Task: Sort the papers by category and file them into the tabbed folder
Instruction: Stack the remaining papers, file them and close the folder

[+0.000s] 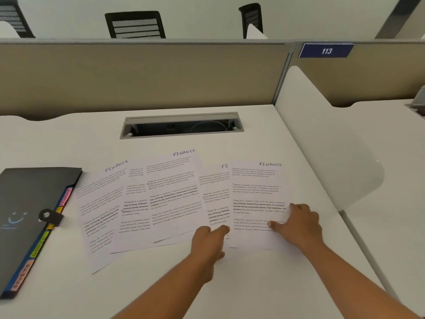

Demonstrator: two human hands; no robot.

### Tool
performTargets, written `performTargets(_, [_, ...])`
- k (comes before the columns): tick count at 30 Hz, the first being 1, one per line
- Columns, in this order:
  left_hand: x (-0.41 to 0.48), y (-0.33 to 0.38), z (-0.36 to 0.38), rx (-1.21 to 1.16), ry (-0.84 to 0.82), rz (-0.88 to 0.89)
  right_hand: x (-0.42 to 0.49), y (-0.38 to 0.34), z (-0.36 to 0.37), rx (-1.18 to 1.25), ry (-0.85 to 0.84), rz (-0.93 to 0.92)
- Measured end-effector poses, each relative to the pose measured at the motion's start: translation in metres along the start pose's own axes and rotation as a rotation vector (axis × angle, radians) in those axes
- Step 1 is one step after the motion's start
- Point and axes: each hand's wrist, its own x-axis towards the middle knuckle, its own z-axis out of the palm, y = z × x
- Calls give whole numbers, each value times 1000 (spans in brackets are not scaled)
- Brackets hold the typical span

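Several printed sheets headed FINANCE lie fanned across the white desk (230,284). The rightmost sheet (257,185) lies on top of its neighbour. My right hand (299,224) rests on its lower right part with fingers spread flat. My left hand (210,238) lies at the lower edge of the overlapped sheet (216,196), index finger reaching to the rightmost sheet's left edge. A middle sheet (172,194) and a leftmost sheet (101,212) lie further left. The dark tabbed folder (23,208) lies closed at the left, coloured tabs along its right edge.
A recessed cable tray (181,125) opens in the desk behind the papers. A beige partition (138,74) closes the back. A white divider (322,143) bounds the right side, with a neighbouring desk beyond. Chair backs show over the partition.
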Motion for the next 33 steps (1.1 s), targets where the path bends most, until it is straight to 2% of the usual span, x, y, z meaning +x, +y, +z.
performTargets(4, [4, 13, 14, -13, 51, -48, -3, 0, 2, 10, 9, 4])
performTargets(8, [4, 17, 20, 105, 72, 30, -2, -7, -2, 103, 1, 58])
performTargets(13, [1, 11, 18, 279, 50, 145, 10, -11, -2, 360, -47, 200])
performTargets(18, [0, 7, 8, 364, 75, 229, 15, -9, -7, 663, -13, 113])
performTargets(20, [0, 2, 1, 573, 109, 331, 17, -13, -11, 639, 7, 52])
performTargets(22, [5, -5, -6, 913, 136, 476, 19, -19, -12, 503, 14, -13])
performTargets(25, [10, -13, -11, 1319, 71, 621, 19, -31, -8, 316, -35, -70])
performTargets(27, [12, -20, -12, 1436, 21, 649, 20, -39, -6, 269, -53, -64])
performTargets(30, [13, -23, -14, 1480, -2, 662, 22, -49, -9, 291, -103, -3])
performTargets(33, [15, -22, -16, 1474, -7, 660, 34, -47, -11, 494, -191, 114])
